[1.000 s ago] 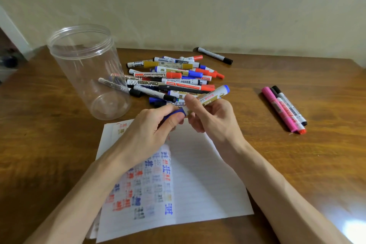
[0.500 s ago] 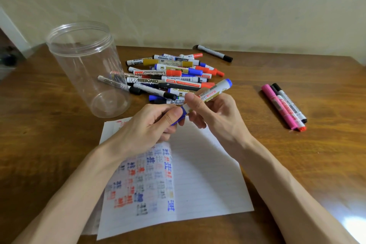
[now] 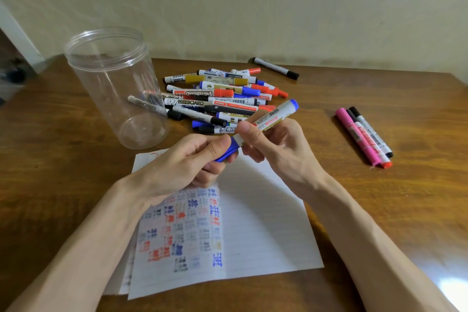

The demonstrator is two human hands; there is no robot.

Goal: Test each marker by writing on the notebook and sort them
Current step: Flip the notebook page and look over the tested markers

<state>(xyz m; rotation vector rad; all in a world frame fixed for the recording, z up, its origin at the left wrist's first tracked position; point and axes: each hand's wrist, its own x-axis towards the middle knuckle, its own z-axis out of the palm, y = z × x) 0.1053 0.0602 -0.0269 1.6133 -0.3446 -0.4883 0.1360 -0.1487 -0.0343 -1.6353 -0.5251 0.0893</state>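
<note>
- A brown wooden table (image 3: 379, 210) stands against a pale wall. A clear, open-topped jar (image 3: 114, 83) stands upright at its far left.
- Just right of the jar lies a loose pile (image 3: 222, 99) of capped markers in red, blue, black and gold. One black marker (image 3: 276, 67) lies apart behind the pile.
- Three markers (image 3: 364, 137) lie side by side, touching, well to the right. This looks like a sorted group.
- The notebook (image 3: 266, 235) lies open near the table's front edge. Its left part is filled with columns of red, blue and grey test marks, and its right part is bare.
- Both hands hold a blue marker (image 3: 271, 119) in the air above the notebook's far edge, with its far end tilted up to the right.
- The right hand (image 3: 278, 149) grips the barrel, with thumb and fingers curled round it.
- The left hand (image 3: 182, 167) pinches the blue cap (image 3: 228, 152) at the near end between the thumb and bent fingers.
- The cap meets the barrel, and I cannot tell whether it is seated or partly off.
- The step is probably uncapping for a test, though it could be recapping after one.
- If it is uncapping, the next move is a straight pull apart. The right hand then turns the tip down onto bare paper beside the last column.
- If it is recapping, the cap is pressed home and the marker laid with its proper group.
</note>
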